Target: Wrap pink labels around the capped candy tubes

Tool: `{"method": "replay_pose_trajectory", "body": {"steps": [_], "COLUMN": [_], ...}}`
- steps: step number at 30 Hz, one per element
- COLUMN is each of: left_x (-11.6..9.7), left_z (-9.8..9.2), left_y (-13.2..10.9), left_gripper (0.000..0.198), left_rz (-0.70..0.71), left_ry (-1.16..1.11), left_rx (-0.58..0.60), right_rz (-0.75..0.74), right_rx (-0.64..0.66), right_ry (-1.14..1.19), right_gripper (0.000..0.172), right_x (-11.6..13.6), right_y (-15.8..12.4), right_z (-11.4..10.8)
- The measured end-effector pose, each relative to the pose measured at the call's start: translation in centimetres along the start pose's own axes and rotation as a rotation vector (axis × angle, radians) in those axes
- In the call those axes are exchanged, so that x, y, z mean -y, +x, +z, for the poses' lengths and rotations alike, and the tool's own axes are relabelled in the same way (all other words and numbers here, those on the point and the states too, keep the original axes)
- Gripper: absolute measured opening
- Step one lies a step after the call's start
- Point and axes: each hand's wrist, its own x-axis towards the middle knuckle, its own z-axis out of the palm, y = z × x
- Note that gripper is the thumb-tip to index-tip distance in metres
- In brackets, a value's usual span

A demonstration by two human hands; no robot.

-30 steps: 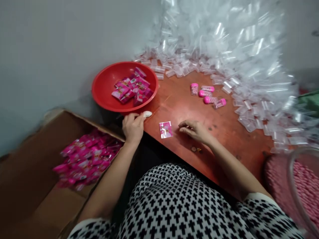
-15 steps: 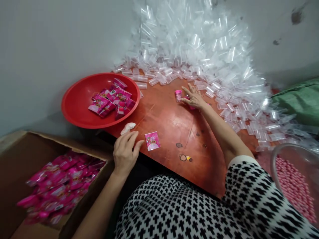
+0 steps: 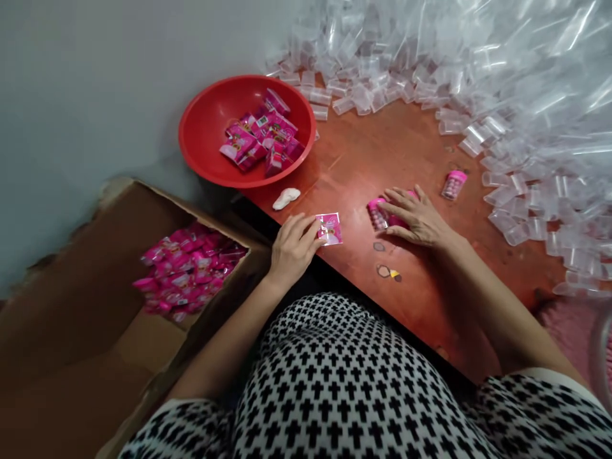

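My left hand (image 3: pixel 294 247) rests at the table's near edge, fingers loosely bent and apart. Its fingertips touch the left side of a flat, square pink packet (image 3: pixel 331 228), which lies on the table. Over a small group of clear plastic jars, my right hand (image 3: pixel 415 217) is spread with its fingers stretched out. One jar (image 3: pixel 378 215) with a pink lid and pale pink beads sticks out past the fingertips; pink parts of others are partly hidden beneath the hand. Right of that hand, a similar filled jar (image 3: pixel 453 185) lies apart.
A red bowl (image 3: pixel 201 159) holds several pink packets at the table's far left. Below it, a cardboard box (image 3: pixel 143 347) contains many pink packets. White crumpled material (image 3: pixel 286 199) lies near the edge. Empty clear jars (image 3: pixel 521 210) are heaped behind and right, near a tub (image 3: pixel 600 344).
My right hand has come nearer with pink-lidded jars beneath it, leaving one jar behind to its right. My left hand has reached the flat packet. The view has shifted.
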Motion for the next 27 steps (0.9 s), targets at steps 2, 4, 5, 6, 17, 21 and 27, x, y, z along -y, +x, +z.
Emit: {"method": "replay_pose_trajectory", "body": {"steps": [2,4,5,6,17,21,27], "left_x": [-0.2,-0.4,-0.5,-0.6,-1.3,-2.2,-3.2], "left_z": [0.5,1.0,1.3,1.6,2.9,1.6,-0.3], "left_y": [0.2,0.4,0.4,0.5,0.5,0.1,-0.6], "left_gripper": [0.04,0.037,0.035,0.031,0.024,0.025,0.052], "left_rz": [-0.025,-0.052,-0.068,-0.084,-0.09,-0.074,-0.513], "left_ry": [0.006,0.003,-0.007,-0.02,-0.11,-0.211,-0.853], "left_rx": [0.038,0.046,0.04,0.03,-0.122,-0.141,-0.065], "right_rz": [0.06,0.125,0.148,0.162,0.336,0.454,0.494], "right_rx": [-0.111,-0.245,-0.295,-0.329,-0.359,-0.401,-0.443], "right_ry": [0.044,0.123,0.17,0.217,0.565,0.873,1.302], "right_gripper": [0.061,0.056,0.053,0.051,0.036,0.052,0.046], "right_x": [1.3,3.1,4.1,5.3,14.1,14.1,14.4], "right_y": [-0.9,-1.5,-1.8,-2.0,2.9,4.2,3.8], "right_z": [0.1,0.1,0.0,0.1,2.8,3.2,2.4]}}
